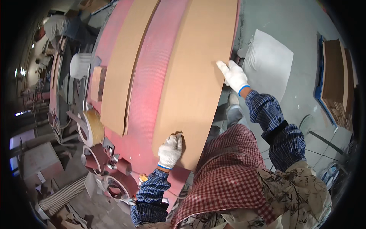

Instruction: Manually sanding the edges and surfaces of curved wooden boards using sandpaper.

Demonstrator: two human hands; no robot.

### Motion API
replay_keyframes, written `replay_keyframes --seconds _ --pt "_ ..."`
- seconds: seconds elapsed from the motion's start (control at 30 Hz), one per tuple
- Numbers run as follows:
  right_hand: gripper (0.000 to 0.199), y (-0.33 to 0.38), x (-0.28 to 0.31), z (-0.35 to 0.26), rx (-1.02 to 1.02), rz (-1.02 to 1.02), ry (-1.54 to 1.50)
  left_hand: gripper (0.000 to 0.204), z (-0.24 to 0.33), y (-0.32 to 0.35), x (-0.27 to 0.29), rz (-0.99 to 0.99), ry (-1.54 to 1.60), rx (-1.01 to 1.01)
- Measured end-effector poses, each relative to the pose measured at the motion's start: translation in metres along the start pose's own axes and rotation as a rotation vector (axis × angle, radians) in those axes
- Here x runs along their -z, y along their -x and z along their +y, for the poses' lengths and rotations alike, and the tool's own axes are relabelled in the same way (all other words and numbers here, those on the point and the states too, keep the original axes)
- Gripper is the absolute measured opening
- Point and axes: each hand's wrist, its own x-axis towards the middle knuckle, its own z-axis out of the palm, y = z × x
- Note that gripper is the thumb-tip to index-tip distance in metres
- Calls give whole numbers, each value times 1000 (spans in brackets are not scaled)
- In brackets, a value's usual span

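A long tan board (pixel 190 84) lies lengthwise in front of me on a pink, ribbed table surface (pixel 146 87). My left hand (pixel 170 152), in a white knit glove with a blue cuff, is closed over the board's near end. Its fingers pinch something small and dark-edged that I cannot make out. My right hand (pixel 234 76), gloved the same way, is at the board's right edge, one digit stretched over the top face and the others curled at the edge. Left of this board lies a second tan board (pixel 127 68), parallel, with a pink strip between them.
Rolls of reddish-brown abrasive belt (pixel 121 185) and a yellowish roll (pixel 91 128) stand at the table's left. A small wooden block (pixel 98 84) lies near the left edge. A white sheet (pixel 268 63) and stacked boards (pixel 335 82) are on the right. A co-worker (pixel 63 28) bends at the far left.
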Motion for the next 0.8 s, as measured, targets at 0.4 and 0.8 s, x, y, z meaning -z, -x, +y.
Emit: replay_keyframes --seconds 0.4,0.8 --pt "63 37 -36 13 14 123 138 21 -50 161 -3 -256 -120 172" --pt "59 29 -41 21 83 225 129 24 4 127 -14 -107 -47 193"
